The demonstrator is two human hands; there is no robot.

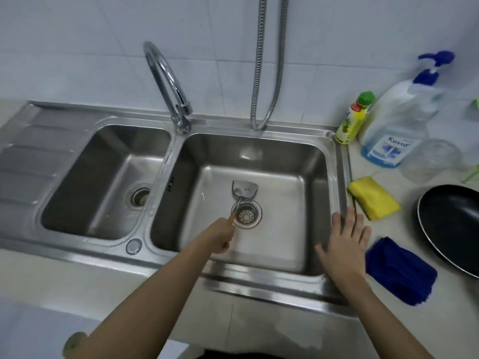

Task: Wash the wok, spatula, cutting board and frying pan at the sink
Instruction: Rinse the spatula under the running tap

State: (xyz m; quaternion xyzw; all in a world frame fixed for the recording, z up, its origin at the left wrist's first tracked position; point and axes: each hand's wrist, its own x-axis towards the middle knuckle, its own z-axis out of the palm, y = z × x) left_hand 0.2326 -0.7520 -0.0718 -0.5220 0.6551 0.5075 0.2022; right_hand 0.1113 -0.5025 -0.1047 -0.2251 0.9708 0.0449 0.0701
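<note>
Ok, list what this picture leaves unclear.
Head view only:
- spatula handle: hidden inside the left hand.
- frying pan: cut off by the right edge, handle unseen.
- wok and cutting board: not in view.
- yellow bottle label: too small and blurred to read.
- right hand: motion-blurred.

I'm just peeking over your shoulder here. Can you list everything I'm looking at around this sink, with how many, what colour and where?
Sink: one, steel, two basins, drainboard at left.
Tap: one, chrome, behind the divider between the basins.
Hose: one, metal, looping down the wall behind the right basin.
Spatula: one, steel, in the right basin, blade beyond the drain.
Small bottle: one, yellow with green cap, right of the sink.
Pump bottle: one, clear with blue liquid and blue pump, beside it.
Glass jar: one, clear, in front of the pump bottle.
Sponge: one, yellow, on the counter.
Cloth: one, blue, near counter edge.
Frying pan: one, black, far right.
Left hand: holds the spatula handle.
Right hand: fingers spread, over the sink's right rim.
</note>
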